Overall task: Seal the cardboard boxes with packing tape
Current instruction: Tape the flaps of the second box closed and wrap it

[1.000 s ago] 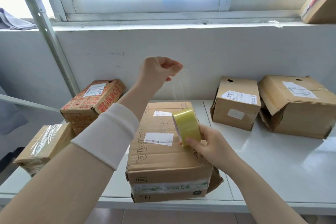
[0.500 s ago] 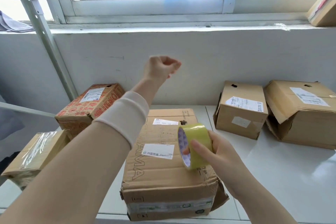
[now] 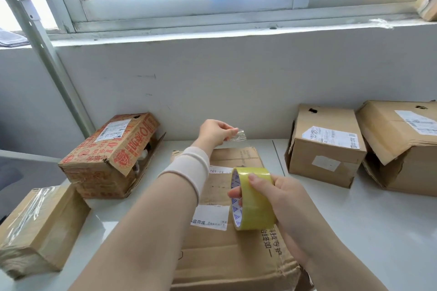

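We see the left hand (image 3: 216, 132) held above the far end of the box (image 3: 236, 264). Its thumb and forefinger pinch the tape end (image 3: 237, 135), a clear, crinkled tab, and the other fingers are curled in. A pale cuff (image 3: 189, 168) sits on that forearm.

The right hand (image 3: 281, 198) grips the roll (image 3: 255, 205) nearer to us, above the top of the box. One finger (image 3: 256, 179) lies across the yellow outer face, and a fingertip (image 3: 233, 195) pokes out through the core. The roll stands on edge with its core facing left. We think a clear strip runs from the roll up to the pinched tab, but it is too transparent to trace with confidence, and we can't tell whether it touches the cardboard.

The box lies in the middle of the white table (image 3: 354, 231), its long side running away from us. It has white labels on top, and its near right corner is crumpled.

To the left, a red box (image 3: 111, 153) sits at an angle with an end flap open. Nearer us, at the table's left edge, lies a wrapped box (image 3: 40, 227) with shiny film across it. On the right, against the wall, stands a labelled box (image 3: 326, 146). Just beside it is a torn box (image 3: 402, 139), its front gaping under a bent flap. High on the right, on the ledge by the window (image 3: 189, 4), we catch the corner of one more carton (image 3: 428, 0).
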Tool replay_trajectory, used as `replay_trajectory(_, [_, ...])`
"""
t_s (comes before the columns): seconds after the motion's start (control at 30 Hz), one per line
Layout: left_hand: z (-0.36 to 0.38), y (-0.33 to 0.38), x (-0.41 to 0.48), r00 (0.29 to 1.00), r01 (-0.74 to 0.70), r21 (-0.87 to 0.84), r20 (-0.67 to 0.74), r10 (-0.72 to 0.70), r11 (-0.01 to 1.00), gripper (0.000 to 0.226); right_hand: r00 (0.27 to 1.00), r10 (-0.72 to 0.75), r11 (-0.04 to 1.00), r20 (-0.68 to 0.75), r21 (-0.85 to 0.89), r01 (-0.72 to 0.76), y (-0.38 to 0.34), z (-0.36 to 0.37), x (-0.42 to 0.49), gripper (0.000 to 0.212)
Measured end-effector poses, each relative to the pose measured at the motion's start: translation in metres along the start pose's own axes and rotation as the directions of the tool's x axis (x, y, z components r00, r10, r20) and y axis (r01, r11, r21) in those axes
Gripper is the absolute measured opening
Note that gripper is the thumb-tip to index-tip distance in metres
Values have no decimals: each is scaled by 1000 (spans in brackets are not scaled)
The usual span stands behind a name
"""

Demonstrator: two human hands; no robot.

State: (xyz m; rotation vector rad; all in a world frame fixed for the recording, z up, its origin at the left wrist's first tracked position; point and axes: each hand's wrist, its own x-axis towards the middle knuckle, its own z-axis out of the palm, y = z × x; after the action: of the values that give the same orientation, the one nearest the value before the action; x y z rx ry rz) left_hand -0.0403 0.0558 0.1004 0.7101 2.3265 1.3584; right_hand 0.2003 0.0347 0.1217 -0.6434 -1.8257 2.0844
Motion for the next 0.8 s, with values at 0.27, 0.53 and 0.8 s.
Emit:
replay_trajectory(0.27, [6, -10, 4, 996, -15, 204, 90, -4, 979, 14, 999, -25, 999, -35, -34, 23, 1, 4, 1, 29])
replay_trajectory(0.53, [5, -8, 8, 987, 11, 410, 143, -76, 912, 28, 996, -67, 996, -51, -68, 63, 4, 4, 2, 27])
replay_trajectory(0.8, [0, -10, 4, 991, -15, 569, 115, -62, 822, 32, 993, -92, 995, -69, -52, 89, 8, 4, 0, 27])
